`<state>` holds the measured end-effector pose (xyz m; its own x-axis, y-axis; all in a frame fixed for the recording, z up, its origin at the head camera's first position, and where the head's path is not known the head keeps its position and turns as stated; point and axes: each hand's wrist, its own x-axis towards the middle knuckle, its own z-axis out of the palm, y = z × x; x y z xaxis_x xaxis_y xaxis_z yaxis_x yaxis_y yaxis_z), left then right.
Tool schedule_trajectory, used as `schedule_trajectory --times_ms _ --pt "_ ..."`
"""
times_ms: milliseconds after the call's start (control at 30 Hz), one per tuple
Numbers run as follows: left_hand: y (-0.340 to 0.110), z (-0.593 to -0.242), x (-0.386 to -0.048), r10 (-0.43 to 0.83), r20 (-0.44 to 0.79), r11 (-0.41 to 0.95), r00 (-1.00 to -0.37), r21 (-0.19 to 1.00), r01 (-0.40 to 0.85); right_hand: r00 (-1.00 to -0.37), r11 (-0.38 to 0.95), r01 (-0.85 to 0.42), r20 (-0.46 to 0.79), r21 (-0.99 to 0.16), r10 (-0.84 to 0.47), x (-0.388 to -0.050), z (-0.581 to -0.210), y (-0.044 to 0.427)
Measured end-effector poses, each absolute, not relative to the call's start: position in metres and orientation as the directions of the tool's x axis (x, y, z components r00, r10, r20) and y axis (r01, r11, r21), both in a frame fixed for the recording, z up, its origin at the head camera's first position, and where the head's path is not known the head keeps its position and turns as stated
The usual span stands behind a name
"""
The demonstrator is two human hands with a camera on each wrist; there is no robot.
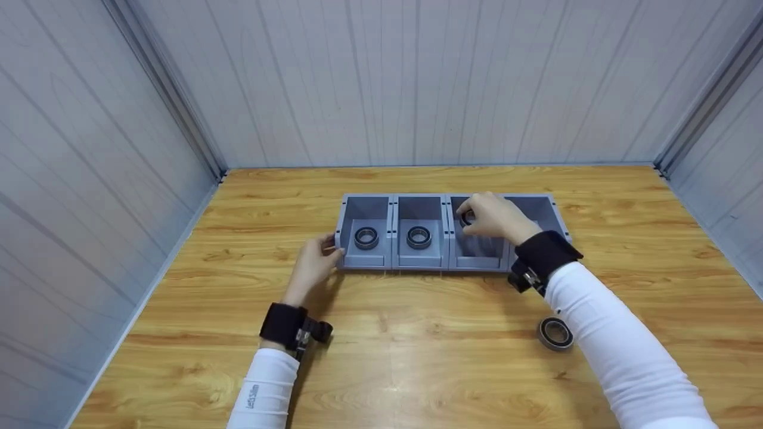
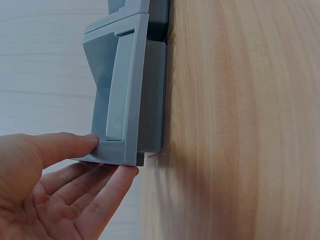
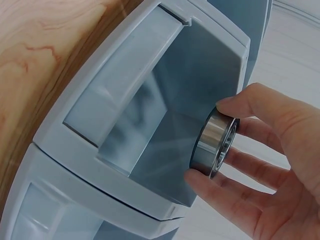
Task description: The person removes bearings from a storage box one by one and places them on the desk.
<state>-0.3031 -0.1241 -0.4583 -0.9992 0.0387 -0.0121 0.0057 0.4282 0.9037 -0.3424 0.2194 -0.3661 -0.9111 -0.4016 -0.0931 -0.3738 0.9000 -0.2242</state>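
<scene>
A row of joined grey bins (image 1: 419, 266) stands on the wooden table. One ball bearing (image 1: 366, 238) lies flat in the leftmost bin, and another bearing (image 1: 419, 237) lies in the bin beside it. My right hand (image 1: 495, 217) pinches a bearing (image 3: 215, 142) between thumb and fingers at the mouth of the third bin, tilted on edge in the right wrist view. My left hand (image 1: 314, 265) grips the left wall of the leftmost bin (image 2: 131, 90), thumb inside and fingers outside. The rightmost bin is partly hidden by my right hand and wrist.
A loose bearing (image 1: 555, 333) lies on the wooden table (image 1: 417, 357) at the front right, beside my right sleeve. Pale panel walls (image 1: 381, 83) enclose the table at the back and both sides. Each wrist wears a black band with a small camera.
</scene>
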Motion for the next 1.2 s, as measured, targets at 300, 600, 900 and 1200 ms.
schedule_trajectory --times_ms 300,600,900,1200 --pt "-0.1244 -0.4586 -0.3030 0.038 -0.009 0.429 -0.999 0.903 0.009 -0.911 0.902 -0.373 -0.098 -0.218 -0.400 -0.3429 -0.3651 0.2199" --pt "-0.1246 -0.4572 -0.3027 0.037 -0.025 0.410 -0.999 0.912 -0.007 -0.911 0.896 -0.372 -0.092 -0.241 -0.403 -0.3424 -0.3632 0.2213" --pt "-0.1253 -0.4584 -0.3035 0.045 -0.016 0.417 -0.999 0.909 0.004 -0.907 0.888 -0.379 -0.086 -0.260 -0.413 -0.3414 -0.3596 0.2217" --pt "-0.1248 -0.4592 -0.3043 0.045 0.008 0.414 -0.999 0.910 0.026 -0.903 0.885 -0.383 -0.094 -0.263 -0.419 -0.3409 -0.3564 0.2230"
